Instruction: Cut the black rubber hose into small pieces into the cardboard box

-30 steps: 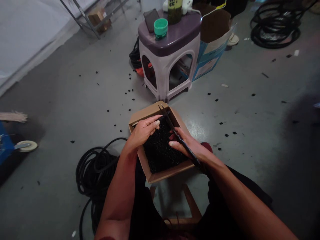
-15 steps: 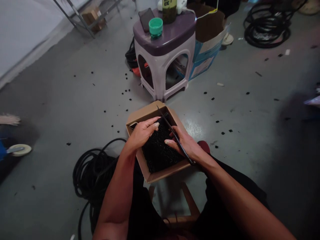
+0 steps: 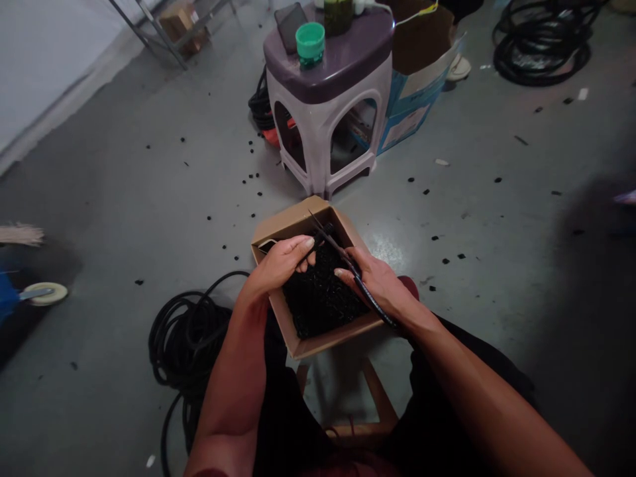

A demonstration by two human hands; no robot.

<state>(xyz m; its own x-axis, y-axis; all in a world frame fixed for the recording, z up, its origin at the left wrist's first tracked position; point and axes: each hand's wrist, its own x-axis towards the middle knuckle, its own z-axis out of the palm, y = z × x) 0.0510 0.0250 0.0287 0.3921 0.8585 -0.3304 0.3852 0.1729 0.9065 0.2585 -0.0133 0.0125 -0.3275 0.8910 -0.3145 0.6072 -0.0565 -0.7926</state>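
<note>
The right hand (image 3: pixel 375 285) has moved slightly farther over the box, its fingers half curled around a thin black rod (image 3: pixel 330 240) that reaches back to the wrist. The left hand (image 3: pixel 278 265) is half open, fingers curved just over a black heap (image 3: pixel 320 298) in a cardboard box (image 3: pixel 293 222); whether it grips anything, I cannot tell. A black cable coil (image 3: pixel 189 344) lies left of the box, and black bits (image 3: pixel 251 177) dot the floor before a plastic stool (image 3: pixel 328 132).

Slanted black cable (image 3: pixel 358 281), heaped black scraps (image 3: pixel 322 301), cardboard box (image 3: pixel 293 222)
</note>
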